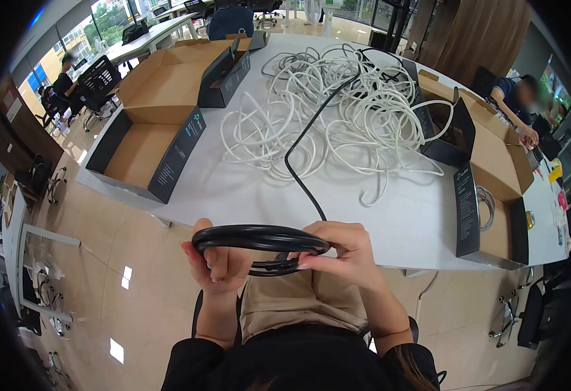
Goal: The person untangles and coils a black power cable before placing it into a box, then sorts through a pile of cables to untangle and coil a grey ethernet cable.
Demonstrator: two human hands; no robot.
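Note:
A coiled black cable (259, 238) is held in front of my body, just past the table's near edge. My left hand (220, 264) has its fingers wrapped round the coil's left side. At the right side, my right hand (344, 251) pinches the coil between thumb and fingers. From the right hand a single black strand (293, 163) runs up over the table to a large tangle of white and grey cables (370, 111). A looser bundle of white cable (266, 133) lies at the tangle's left.
Open cardboard boxes stand on the white table (390, 228): one at the left (145, 153), one at the right (491, 221) holding a grey cable coil (485, 207), others behind. A person (517, 101) sits at the far right. Chairs stand around.

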